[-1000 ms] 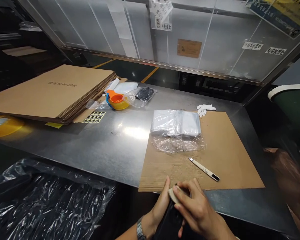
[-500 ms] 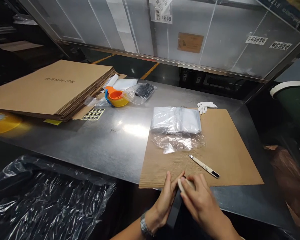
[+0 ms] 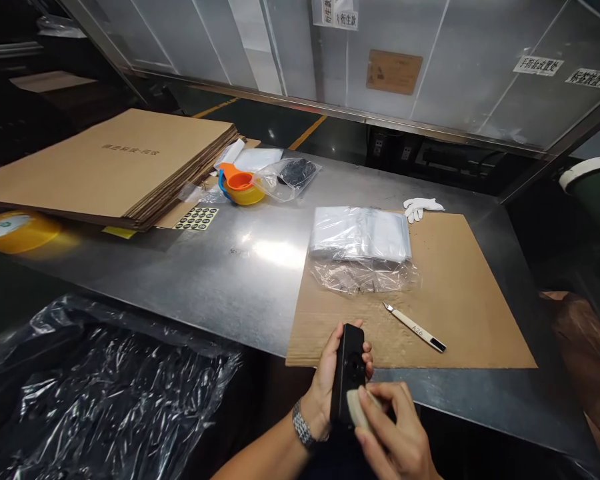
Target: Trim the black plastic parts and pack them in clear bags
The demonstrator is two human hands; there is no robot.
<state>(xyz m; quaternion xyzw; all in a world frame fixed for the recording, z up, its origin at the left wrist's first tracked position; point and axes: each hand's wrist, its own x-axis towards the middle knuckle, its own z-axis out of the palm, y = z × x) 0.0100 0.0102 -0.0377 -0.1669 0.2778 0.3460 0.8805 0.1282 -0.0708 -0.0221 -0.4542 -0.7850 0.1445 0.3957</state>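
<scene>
The left hand (image 3: 324,383) is clasping the black device (image 3: 348,353), long axis forward, while the right hand (image 3: 399,430) is pinching a pale pad (image 3: 357,409) at its near end.

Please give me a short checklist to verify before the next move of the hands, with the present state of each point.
1. Left hand has a grip on the black device: ok, fingers wrap around it.
2. Right hand holds the pale pad: ok, at the device's lower end.
3. Knife is apart from both hands: ok, it lies on the cardboard sheet.
4. Knife blade is covered: not ok, it is bare.
5. Device surface is free of marks: cannot tell, too dark and small.
</scene>
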